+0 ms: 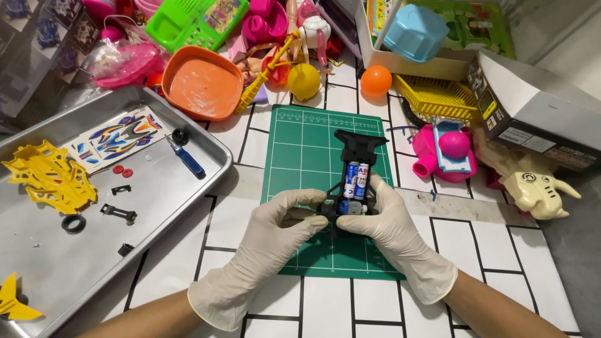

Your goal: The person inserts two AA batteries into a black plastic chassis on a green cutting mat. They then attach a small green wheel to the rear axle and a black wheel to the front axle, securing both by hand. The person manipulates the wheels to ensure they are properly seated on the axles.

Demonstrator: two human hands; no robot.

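Observation:
A black toy car chassis (359, 150) with two blue and white batteries (355, 180) in its middle lies on a green cutting mat (300, 156). Both my hands wear white gloves. My left hand (275, 235) pinches the chassis's near left side with its fingertips. My right hand (391, 228) grips the near right side, fingers curled round the rear end. The chassis's near end is partly hidden by my fingers.
A metal tray (188, 188) at left holds a yellow car body (50, 178), a sticker sheet (119, 136), a blue-handled screwdriver (186, 158), a black tyre (73, 223) and small black parts. Toys, an orange bowl (201, 84), a yellow basket (438, 94) and boxes crowd the far side.

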